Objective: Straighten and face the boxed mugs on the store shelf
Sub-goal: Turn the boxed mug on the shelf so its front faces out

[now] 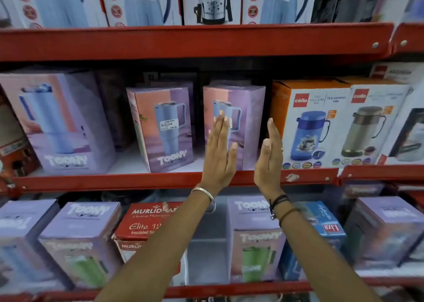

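Note:
Three lilac-and-pink Toony mug boxes stand on the middle red shelf (137, 180): a large one (59, 122) at the left, a turned one (164, 125) in the middle, and one (245, 109) further right. My left hand (220, 154) lies flat, fingers straight, against the front of the right-hand box. My right hand (270, 157) is held flat and edge-on by that box's right side, in the gap before the orange Cello box (307, 122). Neither hand grips anything.
Two Cello flask boxes fill the shelf's right end. The upper shelf (195, 41) holds jug and flask boxes. The lower shelf carries more Toony boxes (252, 237), a red Murlidhar box (146, 223) and a blue box (325, 230). Gaps separate the three mug boxes.

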The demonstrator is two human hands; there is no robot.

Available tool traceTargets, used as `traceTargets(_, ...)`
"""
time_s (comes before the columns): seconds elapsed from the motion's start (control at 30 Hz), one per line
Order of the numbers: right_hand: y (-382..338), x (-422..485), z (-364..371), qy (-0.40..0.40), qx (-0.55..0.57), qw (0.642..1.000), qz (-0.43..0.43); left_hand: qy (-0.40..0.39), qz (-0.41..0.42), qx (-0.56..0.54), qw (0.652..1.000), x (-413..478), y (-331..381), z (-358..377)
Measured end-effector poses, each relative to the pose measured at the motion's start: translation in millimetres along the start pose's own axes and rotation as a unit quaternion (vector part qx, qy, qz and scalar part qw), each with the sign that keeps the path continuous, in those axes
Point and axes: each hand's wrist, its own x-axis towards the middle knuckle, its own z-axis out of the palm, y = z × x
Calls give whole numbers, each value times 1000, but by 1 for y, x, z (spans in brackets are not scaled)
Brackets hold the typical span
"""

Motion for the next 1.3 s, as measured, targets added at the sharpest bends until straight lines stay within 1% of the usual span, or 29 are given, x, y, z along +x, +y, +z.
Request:
traceTargets(0.07,7,2,-1,7,20,997,75,0,-51,-34,998,-6,3,9)
traceTargets(0.17,21,7,3,-20,77,981,179,-13,-127,-93,987,-17,10,26)
traceTargets(0.27,37,28,9,-45,130,948,286,15,-189,-127,974,-20,12,41)
traceTargets(0.33,47,42,12,-52,156,914,371,13,-224,-144,964,-23,18,50)
traceTargets(0.37,51,46,14,-44,178,900,395,10,-235,-151,960,-24,21,52)
traceTargets(0.4,51,48,12,-43,189,895,402,10,-241,-154,958,-24,25,54)
traceTargets(0.47,49,47,7,-75,194,902,377,13,-253,-157,954,-23,29,56)
traceTargets(0.53,47,44,4,-88,218,904,356,17,-271,-157,949,-19,32,54)
traceTargets(0.8,20,36,-7,-82,250,913,311,39,-270,-200,941,0,25,18)
traceTargets(1.0,9,8,1,-60,268,911,308,70,-276,-225,932,8,-1,-3)
traceTargets(1.17,10,-13,7,-52,256,915,307,57,-275,-198,939,5,-11,-10)
traceTargets(1.23,8,-12,8,-32,234,924,301,45,-274,-203,939,6,-13,-10)
traceTargets(1.3,5,-3,7,0,212,932,293,59,-270,-209,938,2,-9,-6)
